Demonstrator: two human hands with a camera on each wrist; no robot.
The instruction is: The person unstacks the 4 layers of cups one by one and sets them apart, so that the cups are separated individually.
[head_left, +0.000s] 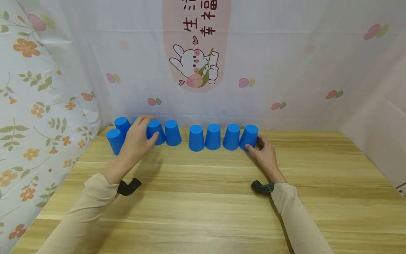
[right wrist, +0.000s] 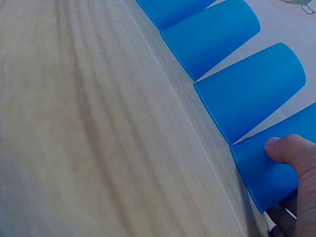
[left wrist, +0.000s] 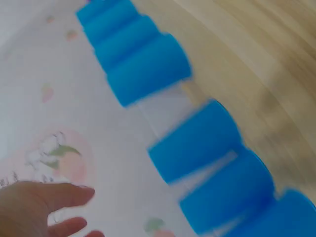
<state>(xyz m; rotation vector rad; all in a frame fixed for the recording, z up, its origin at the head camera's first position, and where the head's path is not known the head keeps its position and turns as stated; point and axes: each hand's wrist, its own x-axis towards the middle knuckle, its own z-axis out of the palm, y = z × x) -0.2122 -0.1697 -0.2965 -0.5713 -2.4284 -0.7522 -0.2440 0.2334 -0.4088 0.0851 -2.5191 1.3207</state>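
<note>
Several blue cups stand upside down in a row along the back of the wooden table [head_left: 203, 197]. My left hand [head_left: 139, 135] reaches into the left group with straight fingers, its thumb against one cup [head_left: 157, 131] and a lone cup [head_left: 115, 140] to its left. In the blurred left wrist view that hand [left wrist: 59, 212] is spread and holds nothing, with cups [left wrist: 197, 140] beside it. My right hand [head_left: 263, 150] grips the rightmost cup [head_left: 249, 137]. The right wrist view shows the thumb [right wrist: 286, 148] pressed on that cup [right wrist: 261, 170], with the fingers curled behind it.
A patterned cloth backdrop [head_left: 203, 70] hangs close behind the cups and wraps round the left and right sides. Between the left and right cup groups there is a small gap [head_left: 185, 139]. Black wrist mounts [head_left: 128, 187] sit on both sleeves.
</note>
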